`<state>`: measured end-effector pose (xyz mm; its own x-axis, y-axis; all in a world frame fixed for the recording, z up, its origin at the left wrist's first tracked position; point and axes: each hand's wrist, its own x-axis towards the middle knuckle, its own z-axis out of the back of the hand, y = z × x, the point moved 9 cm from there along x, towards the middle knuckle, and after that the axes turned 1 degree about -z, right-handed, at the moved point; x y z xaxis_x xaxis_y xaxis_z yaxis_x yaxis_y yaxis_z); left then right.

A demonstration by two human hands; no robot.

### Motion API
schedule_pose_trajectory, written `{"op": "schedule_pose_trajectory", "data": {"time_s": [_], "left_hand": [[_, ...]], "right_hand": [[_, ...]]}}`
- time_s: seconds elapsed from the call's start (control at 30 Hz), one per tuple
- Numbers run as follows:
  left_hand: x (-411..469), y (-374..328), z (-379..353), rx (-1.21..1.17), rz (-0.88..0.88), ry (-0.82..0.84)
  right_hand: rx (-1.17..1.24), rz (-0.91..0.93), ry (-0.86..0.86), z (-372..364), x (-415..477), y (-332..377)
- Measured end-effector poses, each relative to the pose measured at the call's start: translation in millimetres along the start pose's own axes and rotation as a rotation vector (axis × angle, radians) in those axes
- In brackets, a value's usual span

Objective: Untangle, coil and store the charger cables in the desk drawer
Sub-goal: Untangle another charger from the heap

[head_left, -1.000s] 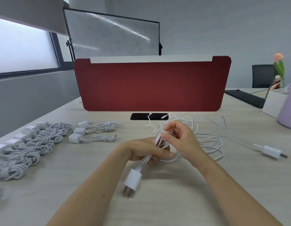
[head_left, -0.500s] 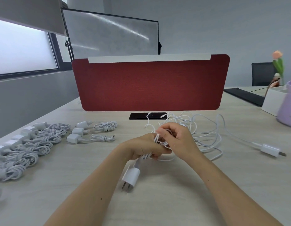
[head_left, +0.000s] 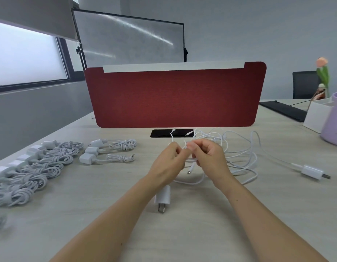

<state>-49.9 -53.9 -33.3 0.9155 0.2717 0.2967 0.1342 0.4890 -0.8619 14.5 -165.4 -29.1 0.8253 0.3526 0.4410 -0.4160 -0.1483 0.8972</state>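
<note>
My left hand (head_left: 168, 163) and my right hand (head_left: 209, 157) meet at the desk's middle, both pinching a white charger cable (head_left: 190, 181) between fingertips. Its plug end (head_left: 189, 171) dangles between the hands, and its white adapter (head_left: 162, 197) lies on the desk below my left wrist. Behind my right hand spreads a loose tangle of white cables (head_left: 239, 154). Another adapter (head_left: 313, 172) lies far right, its cable running back to the tangle. Coiled chargers (head_left: 110, 150) lie in rows at the left, with several more (head_left: 31, 167) toward the left edge.
A red divider panel (head_left: 175, 97) stands across the desk behind the cables, with a black cable slot (head_left: 160, 133) at its foot. A lilac container (head_left: 334, 120) and a white box (head_left: 315, 116) sit at the right edge. No drawer is in view.
My hands have lifted slightly and drawn apart at the fingertips; the bundle held in my left hand has loosened, and the cable's plug end now hangs free between them.
</note>
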Motion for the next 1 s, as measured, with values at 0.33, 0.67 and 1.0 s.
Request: {"op": "schedule_pose_trajectory", "data": {"time_s": [0.33, 0.67, 1.0], "left_hand": [[9, 16, 3, 0.043, 0.009, 0.114], [-2, -8, 6, -0.203, 0.011, 0.114], [9, 6, 52, -0.039, -0.029, -0.333]], "right_hand": [[-0.018, -0.001, 0.061, 1, -6, 0], [-0.055, -0.002, 0.131, -18, -10, -4], [-0.867, 0.269, 0.357, -48, -30, 4]]}}
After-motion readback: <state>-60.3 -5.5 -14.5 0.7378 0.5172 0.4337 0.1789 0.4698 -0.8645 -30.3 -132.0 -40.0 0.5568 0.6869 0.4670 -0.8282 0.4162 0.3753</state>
